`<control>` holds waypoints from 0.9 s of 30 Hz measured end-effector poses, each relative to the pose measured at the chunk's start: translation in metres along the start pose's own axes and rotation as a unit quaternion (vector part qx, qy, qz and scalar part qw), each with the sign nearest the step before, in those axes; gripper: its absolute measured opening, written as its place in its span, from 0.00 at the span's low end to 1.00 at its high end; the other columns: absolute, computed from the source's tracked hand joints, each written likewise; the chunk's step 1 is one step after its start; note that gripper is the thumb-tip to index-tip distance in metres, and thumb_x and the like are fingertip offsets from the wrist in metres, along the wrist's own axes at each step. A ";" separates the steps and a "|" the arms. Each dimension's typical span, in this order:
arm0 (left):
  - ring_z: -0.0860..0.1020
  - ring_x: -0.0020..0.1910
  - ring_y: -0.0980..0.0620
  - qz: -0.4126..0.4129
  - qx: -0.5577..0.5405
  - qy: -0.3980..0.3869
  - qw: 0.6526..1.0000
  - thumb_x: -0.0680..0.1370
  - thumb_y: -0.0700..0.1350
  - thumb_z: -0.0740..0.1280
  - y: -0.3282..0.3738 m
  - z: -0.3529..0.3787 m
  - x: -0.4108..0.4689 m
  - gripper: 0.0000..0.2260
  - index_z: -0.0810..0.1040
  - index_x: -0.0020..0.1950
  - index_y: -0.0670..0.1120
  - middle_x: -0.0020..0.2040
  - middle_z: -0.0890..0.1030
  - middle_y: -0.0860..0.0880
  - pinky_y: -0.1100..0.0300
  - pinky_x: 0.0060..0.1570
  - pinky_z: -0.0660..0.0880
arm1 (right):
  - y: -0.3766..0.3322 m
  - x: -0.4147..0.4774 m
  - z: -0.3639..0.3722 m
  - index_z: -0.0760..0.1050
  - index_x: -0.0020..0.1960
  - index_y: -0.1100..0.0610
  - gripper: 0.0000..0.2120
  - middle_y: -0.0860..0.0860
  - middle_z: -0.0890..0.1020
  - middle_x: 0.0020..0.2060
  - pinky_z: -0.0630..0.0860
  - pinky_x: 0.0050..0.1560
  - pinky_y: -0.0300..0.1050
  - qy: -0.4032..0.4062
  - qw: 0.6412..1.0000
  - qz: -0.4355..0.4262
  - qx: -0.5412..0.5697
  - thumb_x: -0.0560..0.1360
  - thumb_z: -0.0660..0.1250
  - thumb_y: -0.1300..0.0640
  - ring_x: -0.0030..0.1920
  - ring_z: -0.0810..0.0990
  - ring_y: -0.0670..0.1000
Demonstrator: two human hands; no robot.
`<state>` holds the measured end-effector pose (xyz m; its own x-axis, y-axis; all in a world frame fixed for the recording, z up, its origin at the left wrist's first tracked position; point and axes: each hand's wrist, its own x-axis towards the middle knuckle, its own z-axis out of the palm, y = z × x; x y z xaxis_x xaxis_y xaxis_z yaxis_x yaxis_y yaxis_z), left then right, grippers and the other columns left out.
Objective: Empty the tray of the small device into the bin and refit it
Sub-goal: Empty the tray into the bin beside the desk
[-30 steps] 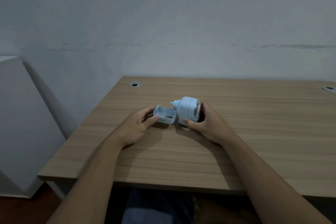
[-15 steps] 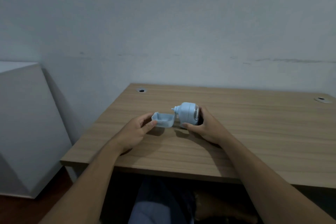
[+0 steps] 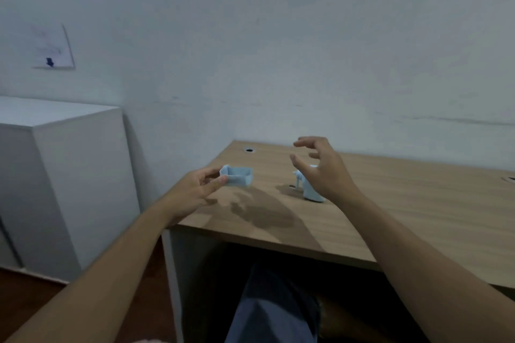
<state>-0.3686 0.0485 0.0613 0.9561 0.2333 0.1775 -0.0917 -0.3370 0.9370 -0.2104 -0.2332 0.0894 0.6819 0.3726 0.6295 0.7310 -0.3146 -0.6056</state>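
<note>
My left hand point(image 3: 198, 189) pinches a small pale blue tray point(image 3: 237, 175) by its left end and holds it level above the desk's left edge. The small pale blue device point(image 3: 310, 189) stands on the wooden desk point(image 3: 404, 203), mostly hidden behind my right hand point(image 3: 323, 167). That hand hovers just above and in front of the device with fingers spread, touching nothing. No bin is in view.
A white cabinet point(image 3: 55, 175) stands to the left of the desk, with a gap between them. The wall runs close behind the desk. Cable holes point(image 3: 249, 150) sit at the desk's back corners. My legs are under the desk.
My right hand has let go of the device and lifted off it with fingers spread. My left hand has carried the tray away from the device toward the left. The view has swung left.
</note>
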 end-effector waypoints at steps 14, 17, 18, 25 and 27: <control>0.80 0.73 0.52 -0.006 0.056 0.101 0.993 0.85 0.51 0.71 -0.006 -0.125 -0.075 0.25 0.74 0.83 0.50 0.73 0.82 0.51 0.43 0.72 0.81 | -0.144 -0.002 0.158 0.78 0.74 0.51 0.30 0.46 0.88 0.56 0.90 0.51 0.48 -0.265 0.961 -0.017 0.071 0.78 0.75 0.36 0.52 0.88 0.46; 0.80 0.74 0.52 -0.020 0.054 0.115 0.992 0.85 0.51 0.71 -0.022 -0.154 -0.094 0.24 0.75 0.82 0.50 0.73 0.83 0.52 0.44 0.73 0.80 | -0.158 -0.009 0.195 0.79 0.72 0.51 0.26 0.45 0.87 0.54 0.90 0.47 0.46 -0.277 0.957 -0.022 0.085 0.79 0.75 0.38 0.50 0.88 0.47; 0.81 0.73 0.53 -0.027 0.051 0.122 0.991 0.85 0.49 0.71 -0.028 -0.162 -0.102 0.23 0.76 0.81 0.50 0.72 0.84 0.52 0.44 0.73 0.80 | -0.160 -0.013 0.208 0.79 0.71 0.50 0.25 0.45 0.87 0.53 0.90 0.47 0.48 -0.283 0.954 -0.019 0.097 0.79 0.76 0.39 0.49 0.89 0.48; 0.83 0.72 0.56 -0.073 0.037 0.171 0.982 0.84 0.44 0.74 -0.089 -0.203 -0.154 0.21 0.79 0.78 0.49 0.70 0.87 0.52 0.50 0.70 0.80 | -0.168 -0.048 0.295 0.79 0.71 0.48 0.22 0.45 0.87 0.56 0.90 0.50 0.55 -0.349 0.923 -0.006 0.162 0.80 0.77 0.43 0.48 0.91 0.51; 0.83 0.72 0.53 -0.090 0.026 0.173 0.981 0.84 0.42 0.74 -0.111 -0.207 -0.164 0.22 0.79 0.78 0.48 0.71 0.87 0.49 0.51 0.70 0.80 | -0.162 -0.062 0.316 0.79 0.72 0.49 0.23 0.46 0.87 0.57 0.90 0.50 0.54 -0.365 0.916 0.006 0.165 0.80 0.77 0.45 0.48 0.91 0.50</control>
<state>-0.5725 0.2362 -0.0090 0.8033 0.5852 0.1106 0.0925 -0.3061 0.9475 -0.3800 0.0709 -0.0051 0.4023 0.8931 0.2012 0.5933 -0.0870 -0.8002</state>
